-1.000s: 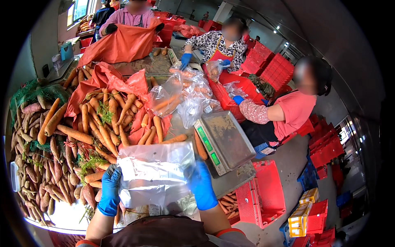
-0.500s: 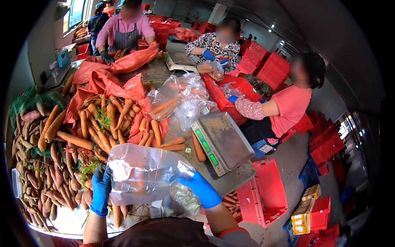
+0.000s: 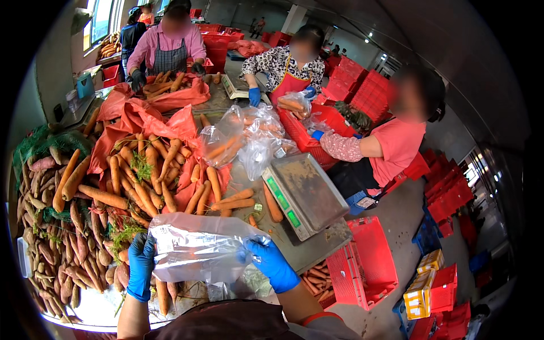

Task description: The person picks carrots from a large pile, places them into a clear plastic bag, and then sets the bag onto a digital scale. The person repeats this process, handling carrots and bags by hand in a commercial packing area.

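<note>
In blue gloves, my two hands stretch a clear plastic bag (image 3: 198,243) sideways in front of me. My left hand (image 3: 140,266) pinches its left end. My right hand (image 3: 273,263) grips the opposite end, its fingertips partly behind or inside the film. Orange shows faintly through the plastic; whether it lies inside or behind I cannot tell. Just beyond the bag, loose carrots (image 3: 144,175) are heaped on a red mesh sack (image 3: 153,119). Long brownish-pink sweet potatoes (image 3: 68,255) are piled to the left of my left hand.
A flat-topped scale (image 3: 311,192) stands on the table, right of the carrots. Filled clear bags (image 3: 243,133) lie behind it. Red crates (image 3: 371,260) sit at the table's right side. Three co-workers stand around the far side, one holding a bag of carrots (image 3: 294,105).
My right hand has drawn back slightly and now shows more outside the bag. The bag sits slightly lower. Across the table, a co-worker has lowered the red sack, exposing carrots.
</note>
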Tool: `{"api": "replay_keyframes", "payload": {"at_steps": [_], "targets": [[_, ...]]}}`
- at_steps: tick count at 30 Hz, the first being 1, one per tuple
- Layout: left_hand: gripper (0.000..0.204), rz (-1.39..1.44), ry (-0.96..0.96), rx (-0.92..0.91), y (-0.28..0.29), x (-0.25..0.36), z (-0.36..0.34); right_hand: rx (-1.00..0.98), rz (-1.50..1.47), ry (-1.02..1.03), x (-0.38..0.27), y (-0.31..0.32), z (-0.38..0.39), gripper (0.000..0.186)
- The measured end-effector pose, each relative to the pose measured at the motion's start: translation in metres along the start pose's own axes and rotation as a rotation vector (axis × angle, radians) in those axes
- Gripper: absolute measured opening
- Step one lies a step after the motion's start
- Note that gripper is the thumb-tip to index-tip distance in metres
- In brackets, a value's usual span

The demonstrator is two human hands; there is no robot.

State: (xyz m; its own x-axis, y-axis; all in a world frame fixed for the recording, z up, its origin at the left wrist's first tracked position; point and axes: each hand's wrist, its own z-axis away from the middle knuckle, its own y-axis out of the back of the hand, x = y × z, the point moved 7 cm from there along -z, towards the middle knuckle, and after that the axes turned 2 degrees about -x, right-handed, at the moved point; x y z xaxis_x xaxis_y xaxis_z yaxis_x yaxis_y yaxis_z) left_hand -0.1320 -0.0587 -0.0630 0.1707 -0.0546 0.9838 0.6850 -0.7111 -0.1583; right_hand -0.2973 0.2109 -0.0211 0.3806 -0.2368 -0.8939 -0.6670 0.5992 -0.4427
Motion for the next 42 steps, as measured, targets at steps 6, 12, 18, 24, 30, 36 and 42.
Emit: {"api": "replay_keyframes", "payload": {"at_steps": [6, 12, 18, 24, 30, 36, 42], "targets": [[0.007, 0.121, 0.007, 0.051, -0.016, 0.022, -0.001, -0.121, -0.663, 0.126, -0.002, 0.009, -0.013, 0.058], [0.008, 0.018, -0.074, 0.056, 0.002, 0.008, -0.013, -0.285, -0.411, 0.03, 0.008, -0.037, -0.001, 0.061], [0.009, -0.001, -0.069, 0.057, 0.006, 0.018, -0.016, -0.059, 0.343, 0.069, -0.002, -0.014, -0.009, 0.018], [0.011, -0.106, -0.01, 0.019, -0.007, 0.026, -0.016, 0.248, 0.191, 0.09, -0.001, -0.001, -0.009, 0.019], [0.018, 0.029, -0.119, 0.022, 0.019, 0.05, -0.012, 0.184, 0.267, 0.024, -0.004, -0.003, -0.015, 0.011], [0.015, -0.357, -0.113, -0.613, -0.115, 0.036, 0.045, -0.154, 0.528, 0.29, 0.043, -0.062, -0.036, 0.018], [0.009, -0.022, 0.094, -0.246, -0.065, -0.01, 0.037, 0.284, 0.433, -0.036, 0.054, 0.006, -0.027, 0.011]]}}
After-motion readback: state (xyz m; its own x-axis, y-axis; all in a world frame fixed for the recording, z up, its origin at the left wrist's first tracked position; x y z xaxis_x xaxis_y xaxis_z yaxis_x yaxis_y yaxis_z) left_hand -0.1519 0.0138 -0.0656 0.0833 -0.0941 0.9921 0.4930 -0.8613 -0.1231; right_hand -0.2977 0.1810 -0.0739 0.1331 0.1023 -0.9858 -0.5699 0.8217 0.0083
